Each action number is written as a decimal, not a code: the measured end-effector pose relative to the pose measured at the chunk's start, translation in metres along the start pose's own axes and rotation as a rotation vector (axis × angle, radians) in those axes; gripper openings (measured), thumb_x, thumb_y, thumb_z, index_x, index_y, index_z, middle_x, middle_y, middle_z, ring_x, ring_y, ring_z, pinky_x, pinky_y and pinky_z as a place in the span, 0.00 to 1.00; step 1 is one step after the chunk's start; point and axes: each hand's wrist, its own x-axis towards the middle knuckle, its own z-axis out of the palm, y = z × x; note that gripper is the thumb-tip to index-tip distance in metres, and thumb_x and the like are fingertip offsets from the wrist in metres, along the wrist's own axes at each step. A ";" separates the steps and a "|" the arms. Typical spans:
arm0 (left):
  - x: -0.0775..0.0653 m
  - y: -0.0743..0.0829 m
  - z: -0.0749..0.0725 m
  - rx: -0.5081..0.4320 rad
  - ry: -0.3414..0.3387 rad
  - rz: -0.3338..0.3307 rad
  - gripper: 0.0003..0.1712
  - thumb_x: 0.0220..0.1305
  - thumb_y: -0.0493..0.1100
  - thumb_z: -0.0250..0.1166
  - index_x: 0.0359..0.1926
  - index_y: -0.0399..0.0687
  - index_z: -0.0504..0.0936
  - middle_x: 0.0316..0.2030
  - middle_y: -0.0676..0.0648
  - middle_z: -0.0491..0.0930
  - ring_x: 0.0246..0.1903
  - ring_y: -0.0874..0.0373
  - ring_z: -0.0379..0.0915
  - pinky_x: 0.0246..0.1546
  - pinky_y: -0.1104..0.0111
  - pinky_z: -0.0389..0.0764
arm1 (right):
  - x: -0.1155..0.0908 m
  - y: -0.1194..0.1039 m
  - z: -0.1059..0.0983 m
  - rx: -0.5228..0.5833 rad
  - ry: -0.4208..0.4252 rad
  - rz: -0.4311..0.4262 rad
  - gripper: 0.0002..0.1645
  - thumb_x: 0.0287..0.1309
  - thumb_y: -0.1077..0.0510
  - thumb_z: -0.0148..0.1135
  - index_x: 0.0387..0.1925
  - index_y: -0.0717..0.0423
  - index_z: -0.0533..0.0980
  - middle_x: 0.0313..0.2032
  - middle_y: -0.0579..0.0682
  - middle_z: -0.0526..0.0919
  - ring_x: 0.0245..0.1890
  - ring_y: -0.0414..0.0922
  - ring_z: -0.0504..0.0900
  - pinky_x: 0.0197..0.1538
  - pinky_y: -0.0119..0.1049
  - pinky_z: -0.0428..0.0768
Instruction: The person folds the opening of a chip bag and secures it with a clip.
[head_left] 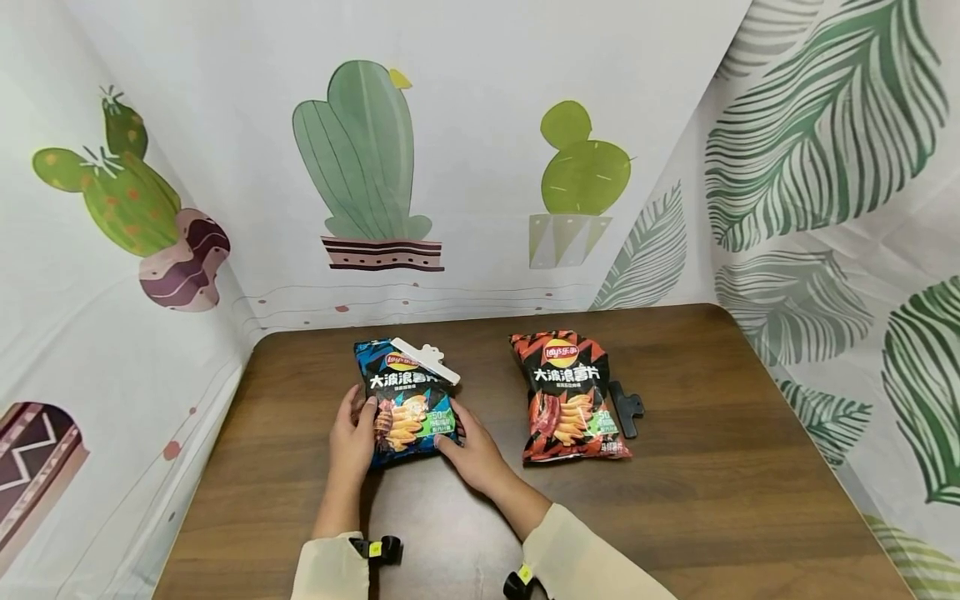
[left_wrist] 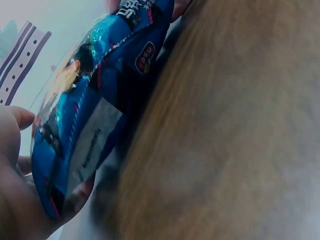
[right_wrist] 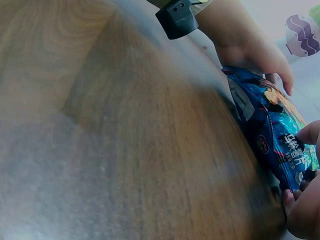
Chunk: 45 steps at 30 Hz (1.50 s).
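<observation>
A blue and black bag of potato chips (head_left: 408,417) lies on the left half of the table, its printed front up. My left hand (head_left: 354,433) grips its left edge, thumb on top and fingers round the side and underneath. On the opposite edge, my right hand (head_left: 480,457) holds the bag near its lower right corner, thumb over the front. Across the bag's upper right corner lies a white bag clip (head_left: 425,360), set at a slant. Seen from the left wrist, the bag (left_wrist: 95,135) shows its puffed side and a white printed panel.
To the right, a red and black chip bag (head_left: 566,404) lies face up on the wooden table (head_left: 720,433). A black bag clip (head_left: 627,408) is beside its right edge. Patterned white cloth (head_left: 487,167) hangs behind the table and along both sides.
</observation>
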 end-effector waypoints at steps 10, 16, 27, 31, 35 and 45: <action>-0.001 -0.005 -0.003 0.063 -0.006 0.078 0.33 0.78 0.56 0.51 0.77 0.55 0.61 0.71 0.38 0.69 0.67 0.39 0.70 0.67 0.44 0.70 | -0.003 0.000 0.002 -0.162 -0.006 -0.055 0.50 0.65 0.46 0.64 0.80 0.29 0.47 0.74 0.58 0.64 0.72 0.59 0.68 0.69 0.61 0.69; 0.000 -0.006 -0.004 0.182 0.024 0.139 0.30 0.78 0.56 0.50 0.76 0.58 0.64 0.71 0.36 0.68 0.70 0.38 0.66 0.70 0.42 0.64 | -0.004 -0.001 0.004 -0.279 -0.022 -0.097 0.53 0.65 0.44 0.64 0.81 0.32 0.44 0.72 0.58 0.67 0.70 0.58 0.71 0.68 0.58 0.72; 0.002 -0.012 -0.003 0.223 0.011 0.125 0.31 0.78 0.61 0.47 0.76 0.59 0.63 0.73 0.39 0.66 0.74 0.38 0.59 0.73 0.42 0.60 | -0.001 0.000 0.001 -0.294 -0.052 -0.094 0.50 0.66 0.43 0.63 0.81 0.34 0.47 0.72 0.58 0.67 0.70 0.58 0.71 0.68 0.59 0.71; 0.001 -0.012 -0.004 0.222 -0.007 0.100 0.32 0.78 0.63 0.46 0.77 0.62 0.62 0.74 0.41 0.65 0.74 0.39 0.59 0.73 0.43 0.59 | -0.001 0.000 0.000 -0.300 -0.046 -0.108 0.50 0.66 0.43 0.63 0.81 0.37 0.48 0.70 0.58 0.69 0.69 0.58 0.72 0.67 0.58 0.72; 0.001 -0.011 -0.005 0.214 -0.015 0.080 0.33 0.77 0.64 0.46 0.77 0.62 0.62 0.73 0.40 0.66 0.74 0.38 0.59 0.72 0.42 0.60 | -0.001 0.000 0.001 -0.295 -0.042 -0.107 0.50 0.66 0.44 0.63 0.81 0.37 0.48 0.69 0.58 0.70 0.68 0.57 0.73 0.67 0.58 0.73; 0.000 -0.008 -0.003 0.190 0.023 0.045 0.35 0.78 0.63 0.46 0.75 0.49 0.63 0.62 0.33 0.76 0.63 0.38 0.72 0.65 0.43 0.69 | 0.000 -0.003 -0.001 -0.259 -0.049 -0.090 0.51 0.65 0.44 0.64 0.81 0.38 0.47 0.68 0.61 0.70 0.67 0.60 0.74 0.65 0.59 0.73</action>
